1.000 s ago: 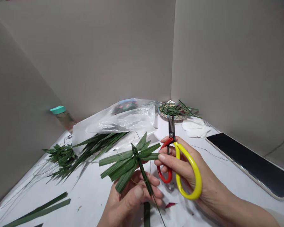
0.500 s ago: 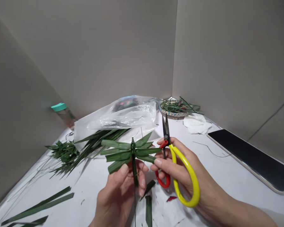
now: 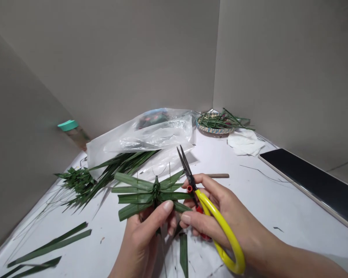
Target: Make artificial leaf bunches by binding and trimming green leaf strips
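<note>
My left hand [image 3: 142,239] grips a woven palm-leaf figure [image 3: 153,193] from below, its flat green blades spreading to both sides. My right hand [image 3: 217,216] is shut through the handles of scissors [image 3: 213,210] with yellow and red grips. Their black blades [image 3: 185,166] point up and left, open slightly, just right of and above the leaf blades, not touching them. The red handle is partly hidden behind my fingers. A thin stem below the figure is mostly hidden by my left hand.
Leaf bundles [image 3: 113,170] and cut strips [image 3: 46,245] lie left on the white table [image 3: 249,200]. Behind stand a plastic bag [image 3: 150,131], teal-capped bottle [image 3: 68,131], and woven dish of leaves [image 3: 216,124]. Tissue [image 3: 245,142] and a dark tablet [image 3: 307,181] lie right, before grey walls.
The leaf figure has turned to lie flatter, and its stem has dropped behind my left hand. The scissors have tilted left, with their blades lower. A wooden stick now shows behind my right hand.
</note>
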Motion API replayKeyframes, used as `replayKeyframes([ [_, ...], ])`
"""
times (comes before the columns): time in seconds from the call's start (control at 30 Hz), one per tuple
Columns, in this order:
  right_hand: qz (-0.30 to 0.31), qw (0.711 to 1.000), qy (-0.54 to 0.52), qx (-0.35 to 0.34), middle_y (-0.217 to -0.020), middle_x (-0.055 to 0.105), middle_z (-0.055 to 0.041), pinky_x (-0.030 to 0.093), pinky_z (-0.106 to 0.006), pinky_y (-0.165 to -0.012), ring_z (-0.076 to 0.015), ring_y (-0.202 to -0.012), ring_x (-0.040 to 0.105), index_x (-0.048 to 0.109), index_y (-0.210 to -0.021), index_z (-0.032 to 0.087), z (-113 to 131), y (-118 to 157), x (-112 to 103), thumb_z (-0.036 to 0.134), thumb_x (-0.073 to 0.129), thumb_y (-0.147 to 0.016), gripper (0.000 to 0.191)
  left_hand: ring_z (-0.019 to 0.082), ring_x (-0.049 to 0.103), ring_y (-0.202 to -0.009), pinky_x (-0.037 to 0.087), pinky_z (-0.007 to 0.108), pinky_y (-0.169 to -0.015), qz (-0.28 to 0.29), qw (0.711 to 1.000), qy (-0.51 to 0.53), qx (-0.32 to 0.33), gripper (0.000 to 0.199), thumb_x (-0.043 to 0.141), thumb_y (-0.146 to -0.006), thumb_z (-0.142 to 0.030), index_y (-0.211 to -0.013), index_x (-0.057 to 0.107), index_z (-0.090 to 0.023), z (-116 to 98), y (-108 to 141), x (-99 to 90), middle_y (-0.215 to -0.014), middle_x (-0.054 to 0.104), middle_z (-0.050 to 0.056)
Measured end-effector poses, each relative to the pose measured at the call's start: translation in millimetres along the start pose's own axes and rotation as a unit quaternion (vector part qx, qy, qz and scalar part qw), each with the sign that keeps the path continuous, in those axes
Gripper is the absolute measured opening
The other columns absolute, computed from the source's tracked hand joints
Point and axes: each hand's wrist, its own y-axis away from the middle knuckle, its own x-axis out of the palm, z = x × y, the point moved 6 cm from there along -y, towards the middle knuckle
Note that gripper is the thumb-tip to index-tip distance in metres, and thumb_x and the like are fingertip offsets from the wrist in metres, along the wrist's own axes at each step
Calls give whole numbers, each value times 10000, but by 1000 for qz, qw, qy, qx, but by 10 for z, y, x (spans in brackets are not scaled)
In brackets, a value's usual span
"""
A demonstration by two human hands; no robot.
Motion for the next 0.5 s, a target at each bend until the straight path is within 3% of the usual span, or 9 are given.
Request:
replayKeyframes([
  [0.17, -43, 999, 16, -6, -733, 603, 77, 427, -186, -485, -65, -534, 507, 580, -1006, 248, 92, -13, -95, 295, 894, -712, 432, 117, 489, -568, 443, 250, -584, -30, 1000, -4, -5, 352, 788, -798, -329, -549, 591, -178, -26, 13, -35, -569, 566, -14],
  [0.27, -64, 997, 31, -5, -757, 611, 71, 444, -197, -483, -85, -559, 542, 570, -1003, 261, 111, -42, -157, 335, 883, -722, 426, 127, 534, -612, 477, 256, -627, -12, 999, -30, -23, 291, 762, -826, -328, -618, 626, -176, -3, 33, -27, -627, 618, 0],
  [0.5, -62, 995, 76, -24, -704, 601, 81, 448, -164, -490, -68, -548, 525, 560, -951, 239, 138, -39, -154, 276, 834, -759, 336, 136, 589, -614, 517, 246, -616, -36, 999, 2, -3, 182, 838, -750, -311, -717, 725, -172, -24, 20, -14, -652, 684, 3],
])
